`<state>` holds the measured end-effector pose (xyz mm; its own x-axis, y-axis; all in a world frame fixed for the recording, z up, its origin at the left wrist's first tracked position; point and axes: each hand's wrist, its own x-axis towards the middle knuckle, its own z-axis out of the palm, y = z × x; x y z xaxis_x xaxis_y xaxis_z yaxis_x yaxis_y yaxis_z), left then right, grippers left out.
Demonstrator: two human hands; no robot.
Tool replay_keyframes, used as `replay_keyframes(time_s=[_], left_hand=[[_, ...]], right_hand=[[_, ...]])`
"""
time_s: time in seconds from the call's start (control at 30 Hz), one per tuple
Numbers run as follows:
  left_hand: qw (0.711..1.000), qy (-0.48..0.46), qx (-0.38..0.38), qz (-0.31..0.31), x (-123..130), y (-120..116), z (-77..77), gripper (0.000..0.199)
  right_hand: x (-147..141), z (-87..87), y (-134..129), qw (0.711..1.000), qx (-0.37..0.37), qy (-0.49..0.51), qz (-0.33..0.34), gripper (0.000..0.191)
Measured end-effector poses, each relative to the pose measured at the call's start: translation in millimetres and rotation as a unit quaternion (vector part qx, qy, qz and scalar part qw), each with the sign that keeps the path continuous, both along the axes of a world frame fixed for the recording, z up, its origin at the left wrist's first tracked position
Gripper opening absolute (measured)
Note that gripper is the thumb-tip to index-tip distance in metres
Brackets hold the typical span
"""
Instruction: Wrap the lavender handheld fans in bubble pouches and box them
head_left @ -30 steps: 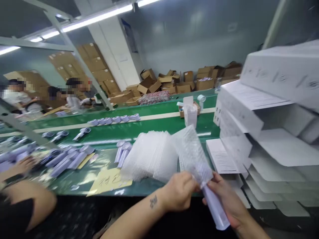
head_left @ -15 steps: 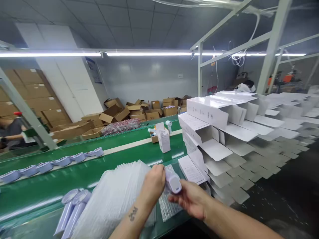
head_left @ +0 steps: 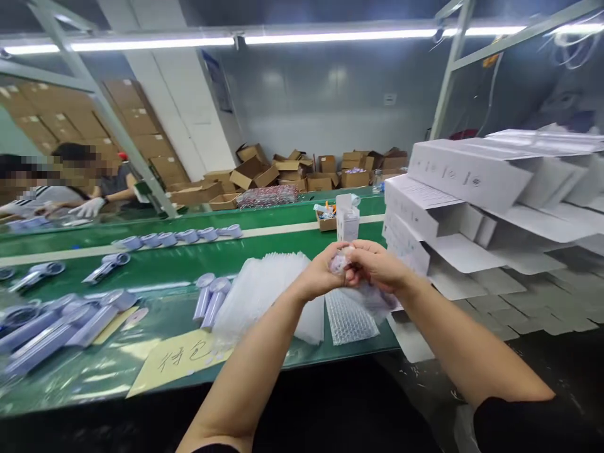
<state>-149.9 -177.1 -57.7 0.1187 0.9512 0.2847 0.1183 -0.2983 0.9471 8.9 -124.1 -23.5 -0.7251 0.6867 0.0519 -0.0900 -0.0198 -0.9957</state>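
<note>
Both hands meet above the bench, just in front of an upright white box [head_left: 348, 220]. My left hand [head_left: 325, 272] is closed round one end of a pale purple item [head_left: 338, 263] in clear wrap. Against it, my right hand [head_left: 375, 264] is closed on the same wrapped item, whose blurred far end [head_left: 375, 301] hangs below the palm. My fingers hide most of its shape. Below the hands lies a bubble-wrap sheet [head_left: 350, 321], and to its left a thick stack of white bubble bags [head_left: 264, 289].
Stacked open white cartons [head_left: 467, 182] rise at the right. Purple handheld devices [head_left: 61, 327] lie at the left, two more [head_left: 212, 299] beside the bags, near a yellow handwritten sheet [head_left: 174, 358]. A row of devices [head_left: 189, 236] lines the green belt [head_left: 264, 248]. Co-workers [head_left: 80, 182] sit far left.
The view has swung left and down. My hands have come together and the wrapped item has turned, its far end now below my right palm. Co-workers and more devices have come into view.
</note>
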Motion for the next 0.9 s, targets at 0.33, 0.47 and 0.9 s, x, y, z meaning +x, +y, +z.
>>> replay_keyframes(time_s=[0.33, 0.47, 0.9], left_hand=[[0.916, -0.179, 0.047, 0.355, -66, -25, 5.0, 0.029], [0.913, -0.219, 0.015, 0.343, -68, -31, 8.5, 0.030], [0.835, -0.386, 0.165, 0.357, -64, -22, 26.9, 0.033]], right_hand=[[38, -102.3, -11, 0.579, 0.591, -0.560, 0.038, 0.023], [29, -100.6, 4, 0.555, 0.624, -0.547, 0.055, 0.024], [-28, -77.9, 35, 0.867, 0.415, -0.181, -0.209, 0.030]])
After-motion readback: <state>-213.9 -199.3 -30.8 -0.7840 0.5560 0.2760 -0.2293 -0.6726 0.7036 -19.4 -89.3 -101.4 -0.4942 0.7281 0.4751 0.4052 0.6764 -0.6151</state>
